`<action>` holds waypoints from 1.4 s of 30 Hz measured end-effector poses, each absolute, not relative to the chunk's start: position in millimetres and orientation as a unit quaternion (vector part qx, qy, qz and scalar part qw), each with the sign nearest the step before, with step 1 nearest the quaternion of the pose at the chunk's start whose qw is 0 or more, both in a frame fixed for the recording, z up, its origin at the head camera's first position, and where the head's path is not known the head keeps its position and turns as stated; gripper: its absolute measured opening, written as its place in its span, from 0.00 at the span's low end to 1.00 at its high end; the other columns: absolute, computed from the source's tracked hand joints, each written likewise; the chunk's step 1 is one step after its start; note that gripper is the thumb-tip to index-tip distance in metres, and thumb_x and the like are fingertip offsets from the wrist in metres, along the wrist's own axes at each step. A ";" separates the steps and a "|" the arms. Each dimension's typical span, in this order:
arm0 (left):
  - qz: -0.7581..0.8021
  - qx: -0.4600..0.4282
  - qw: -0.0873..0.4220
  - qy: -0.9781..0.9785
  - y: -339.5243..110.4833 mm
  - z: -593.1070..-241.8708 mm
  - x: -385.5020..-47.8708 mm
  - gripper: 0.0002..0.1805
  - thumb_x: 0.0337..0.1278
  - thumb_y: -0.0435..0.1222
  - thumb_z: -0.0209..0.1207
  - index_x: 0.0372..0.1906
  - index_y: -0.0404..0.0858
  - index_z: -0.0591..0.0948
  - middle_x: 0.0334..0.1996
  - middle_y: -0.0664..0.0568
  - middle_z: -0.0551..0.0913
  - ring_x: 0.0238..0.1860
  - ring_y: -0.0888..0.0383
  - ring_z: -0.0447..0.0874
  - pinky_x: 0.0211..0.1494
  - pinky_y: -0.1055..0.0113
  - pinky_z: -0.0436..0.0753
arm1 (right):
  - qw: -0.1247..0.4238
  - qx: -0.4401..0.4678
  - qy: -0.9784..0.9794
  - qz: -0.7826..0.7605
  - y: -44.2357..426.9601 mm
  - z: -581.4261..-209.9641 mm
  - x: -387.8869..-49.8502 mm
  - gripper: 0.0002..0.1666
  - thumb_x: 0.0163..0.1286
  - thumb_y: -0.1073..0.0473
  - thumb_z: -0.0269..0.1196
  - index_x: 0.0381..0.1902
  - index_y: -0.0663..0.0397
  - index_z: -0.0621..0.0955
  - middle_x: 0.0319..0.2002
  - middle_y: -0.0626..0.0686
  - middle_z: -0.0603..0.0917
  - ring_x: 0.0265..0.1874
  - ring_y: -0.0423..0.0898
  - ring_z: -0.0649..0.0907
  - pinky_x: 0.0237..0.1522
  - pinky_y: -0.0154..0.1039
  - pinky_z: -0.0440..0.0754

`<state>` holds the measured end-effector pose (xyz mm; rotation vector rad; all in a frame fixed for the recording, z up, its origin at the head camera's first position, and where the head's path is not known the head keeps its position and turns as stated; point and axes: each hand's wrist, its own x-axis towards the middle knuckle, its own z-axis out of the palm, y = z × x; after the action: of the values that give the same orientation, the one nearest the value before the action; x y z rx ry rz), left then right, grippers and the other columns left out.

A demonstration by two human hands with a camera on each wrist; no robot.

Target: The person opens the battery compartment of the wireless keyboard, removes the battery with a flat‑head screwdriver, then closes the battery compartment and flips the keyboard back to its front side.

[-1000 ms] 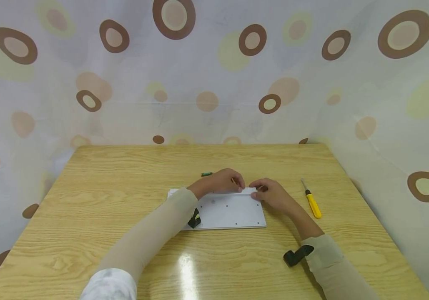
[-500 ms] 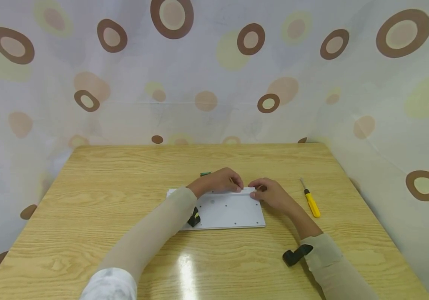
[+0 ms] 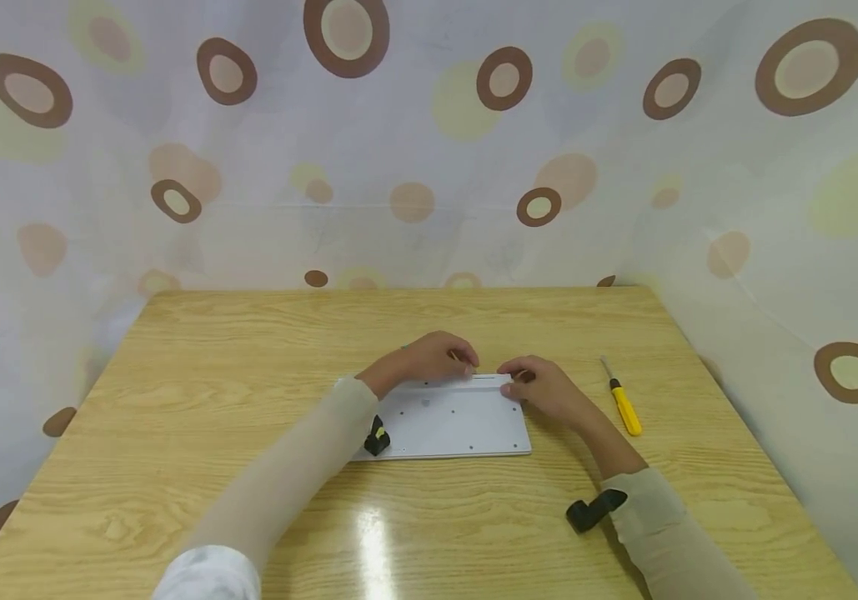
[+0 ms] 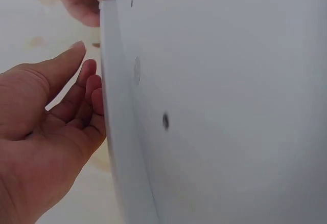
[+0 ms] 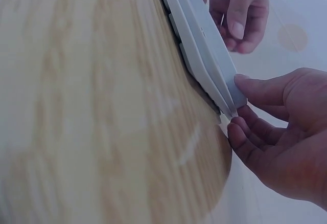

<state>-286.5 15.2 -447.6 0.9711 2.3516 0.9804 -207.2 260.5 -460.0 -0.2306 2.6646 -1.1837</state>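
A white keyboard (image 3: pixel 459 425) lies face down on the table, its screw-dotted back facing up; dark key edges show beneath it in the right wrist view. At its far right corner my right hand (image 3: pixel 544 390) pinches the rim, thumb (image 5: pixel 265 88) on top and fingers curled below. My left hand (image 3: pixel 436 357) is at the far edge, left of the right hand. In the left wrist view the left hand (image 4: pixel 56 106) has its thumb apart from its loosely bent fingers, with nothing between them. Those fingertips are beside the keyboard's edge; whether they touch it, I cannot tell.
A screwdriver (image 3: pixel 624 404) with a yellow handle lies to the right of the right hand. Behind the left wrist, a sliver of a small green object (image 3: pixel 404 347) shows. The wooden table (image 3: pixel 248 333) ends at a patterned curtain (image 3: pixel 413 150) at the back and sides.
My left hand has shifted left along the far edge, uncovering a thin dark slot there and hiding most of the small green cylinder. The right hand keeps its grip on the corner.
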 end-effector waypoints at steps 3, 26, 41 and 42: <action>0.361 0.338 0.187 0.848 1.7 -444.0 -287.6 0.11 0.72 0.38 0.59 0.53 0.40 0.85 0.47 0.53 0.85 0.48 0.58 0.79 0.54 0.63 0.79 | 0.104 -0.078 0.908 -0.398 260.3 -458.8 -206.5 0.20 0.73 0.56 0.64 0.60 0.52 0.81 0.55 0.56 0.81 0.51 0.53 0.78 0.53 0.46 0.76; 0.361 0.193 0.066 0.910 -120.6 -434.9 -264.3 0.22 0.78 0.42 0.50 0.66 0.36 0.76 0.62 0.41 0.75 0.56 0.45 0.76 0.59 0.49 0.78 | 0.064 -0.077 0.909 -0.405 262.2 -457.2 -207.8 0.25 0.80 0.51 0.53 0.68 0.55 0.74 0.62 0.60 0.78 0.60 0.57 0.78 0.63 0.57 0.76; 0.364 0.182 0.121 0.905 -145.6 -448.2 -236.6 0.19 0.72 0.41 0.58 0.60 0.37 0.81 0.51 0.47 0.83 0.48 0.52 0.79 0.49 0.59 0.81 | 0.086 -0.117 0.918 -0.370 267.4 -460.8 -207.0 0.20 0.73 0.60 0.63 0.60 0.58 0.80 0.54 0.58 0.82 0.52 0.53 0.80 0.58 0.53 0.78; 0.365 0.181 0.126 0.904 -146.6 -448.9 -235.3 0.19 0.71 0.42 0.59 0.60 0.38 0.81 0.51 0.48 0.83 0.48 0.53 0.79 0.49 0.60 0.80 | 0.087 -0.118 0.918 -0.368 267.3 -461.3 -207.1 0.20 0.73 0.60 0.64 0.60 0.58 0.80 0.54 0.58 0.82 0.52 0.53 0.80 0.58 0.53 0.78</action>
<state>-235.3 -146.6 -448.9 0.5275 2.6333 1.0636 -207.1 267.3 -461.3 -0.3512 2.7352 -1.0956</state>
